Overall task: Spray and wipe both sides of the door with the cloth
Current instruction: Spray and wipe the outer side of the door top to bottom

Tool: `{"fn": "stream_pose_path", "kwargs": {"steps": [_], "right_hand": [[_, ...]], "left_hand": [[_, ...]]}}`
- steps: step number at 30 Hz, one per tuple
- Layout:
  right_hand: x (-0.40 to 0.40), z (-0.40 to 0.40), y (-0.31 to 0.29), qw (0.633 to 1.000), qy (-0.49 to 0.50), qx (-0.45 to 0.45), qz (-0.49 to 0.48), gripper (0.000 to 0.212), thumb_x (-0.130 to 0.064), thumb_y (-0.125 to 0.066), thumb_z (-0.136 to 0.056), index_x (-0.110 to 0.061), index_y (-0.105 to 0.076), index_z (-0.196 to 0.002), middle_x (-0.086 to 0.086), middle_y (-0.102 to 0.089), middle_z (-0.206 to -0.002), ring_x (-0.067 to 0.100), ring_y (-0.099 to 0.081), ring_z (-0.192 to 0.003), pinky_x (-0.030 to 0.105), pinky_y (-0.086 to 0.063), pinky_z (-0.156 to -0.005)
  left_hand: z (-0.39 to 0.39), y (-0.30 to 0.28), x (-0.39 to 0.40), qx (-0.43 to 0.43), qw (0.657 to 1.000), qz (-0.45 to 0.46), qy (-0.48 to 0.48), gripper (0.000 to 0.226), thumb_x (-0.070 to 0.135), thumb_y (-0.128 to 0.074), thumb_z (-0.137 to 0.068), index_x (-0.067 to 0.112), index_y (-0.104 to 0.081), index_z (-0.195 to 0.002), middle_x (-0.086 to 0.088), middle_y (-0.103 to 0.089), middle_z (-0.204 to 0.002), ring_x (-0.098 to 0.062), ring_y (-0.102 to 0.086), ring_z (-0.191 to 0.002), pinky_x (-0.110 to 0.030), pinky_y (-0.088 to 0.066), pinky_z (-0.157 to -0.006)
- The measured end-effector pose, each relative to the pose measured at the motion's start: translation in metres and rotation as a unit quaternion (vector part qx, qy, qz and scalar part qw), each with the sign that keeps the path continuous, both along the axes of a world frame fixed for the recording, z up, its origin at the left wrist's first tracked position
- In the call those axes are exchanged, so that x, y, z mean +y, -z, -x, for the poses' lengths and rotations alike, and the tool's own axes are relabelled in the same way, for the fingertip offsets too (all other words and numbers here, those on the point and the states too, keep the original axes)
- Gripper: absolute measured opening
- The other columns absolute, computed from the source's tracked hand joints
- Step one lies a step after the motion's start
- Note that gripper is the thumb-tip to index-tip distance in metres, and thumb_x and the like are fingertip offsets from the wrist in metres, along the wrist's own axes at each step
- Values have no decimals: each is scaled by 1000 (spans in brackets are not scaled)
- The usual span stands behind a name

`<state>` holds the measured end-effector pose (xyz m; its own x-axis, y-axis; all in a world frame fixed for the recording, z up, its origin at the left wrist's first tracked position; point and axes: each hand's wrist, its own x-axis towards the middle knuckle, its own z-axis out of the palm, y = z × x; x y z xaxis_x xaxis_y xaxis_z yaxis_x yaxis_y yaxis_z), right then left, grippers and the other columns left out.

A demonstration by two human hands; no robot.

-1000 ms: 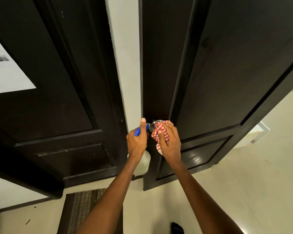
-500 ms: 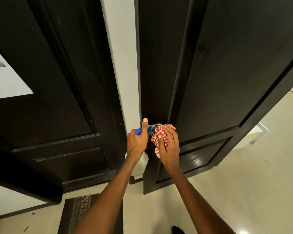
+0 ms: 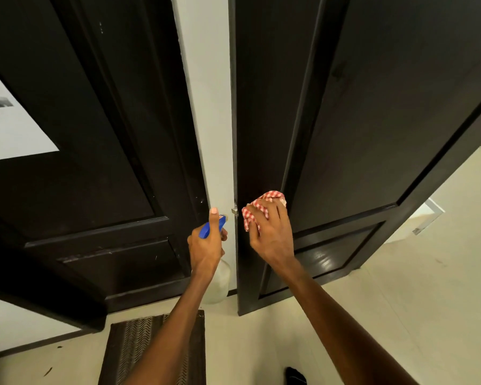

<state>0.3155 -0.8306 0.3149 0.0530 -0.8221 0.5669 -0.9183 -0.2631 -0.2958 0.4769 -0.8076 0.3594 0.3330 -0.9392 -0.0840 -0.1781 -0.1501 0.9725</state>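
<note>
The dark brown, nearly black panelled wooden door [image 3: 372, 120] stands ajar on the right, its raised mouldings framing a tall upper panel and a shorter, glossier lower one that catches the light; a small metal latch [image 3: 234, 210] shows on its left edge. The right hand [image 3: 270, 232] presses a crumpled red-and-white checked cloth [image 3: 257, 208] against the door's left stile, just right of the latch, fingers curled over the fabric and gripping it. The left hand [image 3: 206, 245] holds a spray bottle with a blue trigger head [image 3: 211, 226] and a pale translucent body, thumb raised along the head, nozzle near the door's edge; a strip of white wall [image 3: 206, 107] separates this door from a second dark panelled door [image 3: 81, 148] at left; a patterned brown doormat [image 3: 139, 348] lies on the pale floor [image 3: 400, 301] below.
</note>
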Motion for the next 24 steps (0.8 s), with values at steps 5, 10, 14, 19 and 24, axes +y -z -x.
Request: {"fn": "stream_pose_path", "kwargs": {"steps": [5, 10, 14, 19, 24], "right_hand": [[2, 7, -6, 974, -73, 215, 16, 48, -37, -73, -81, -22, -67, -127, 7, -61, -133, 36, -51, -130, 56, -40, -108], [4, 23, 0, 996, -6, -65, -58, 49, -39, -61, -96, -25, -46, -141, 4, -49, -144, 21, -48, -131, 34, -43, -103], [3, 14, -8, 875, 87, -467, -93, 18, -33, -51, -104, -31, -59, -120, -6, -65, -113, 6, -64, -100, 41, -57, -94], [3, -2, -4, 922, 53, -381, -33, 33, -23, -63, -98, -20, -57, -131, 4, -57, -131, 19, -56, -121, 30, -48, -102], [0, 0, 1, 998, -33, 57, 5, 43, -34, -67, -88, -21, -65, -130, 6, -59, -136, 32, -46, -135, 52, -36, -115]], "left_hand": [[3, -2, -3, -5, 1000, 27, 10, 64, 70, -40, -84, 13, -67, -76, -12, -69, -72, -18, -62, -57, -18, -50, -46], [4, -2, -3, 3, 999, 35, 20, 63, 68, -42, -86, 12, -68, -75, -15, -70, -75, -23, -64, -61, -24, -51, -49], [2, 0, 3, 8, 999, 30, 19, 66, 70, -42, -84, 9, -68, -77, -16, -70, -76, -23, -63, -61, -26, -52, -50], [1, 1, 6, -10, 999, 37, 15, 68, 69, -41, -85, 8, -68, -76, -14, -69, -74, -24, -63, -61, -25, -52, -50], [8, -2, 7, -15, 997, 79, -6, 65, 67, -41, -90, 10, -68, -74, -11, -67, -69, -26, -62, -56, -27, -53, -50]]}}
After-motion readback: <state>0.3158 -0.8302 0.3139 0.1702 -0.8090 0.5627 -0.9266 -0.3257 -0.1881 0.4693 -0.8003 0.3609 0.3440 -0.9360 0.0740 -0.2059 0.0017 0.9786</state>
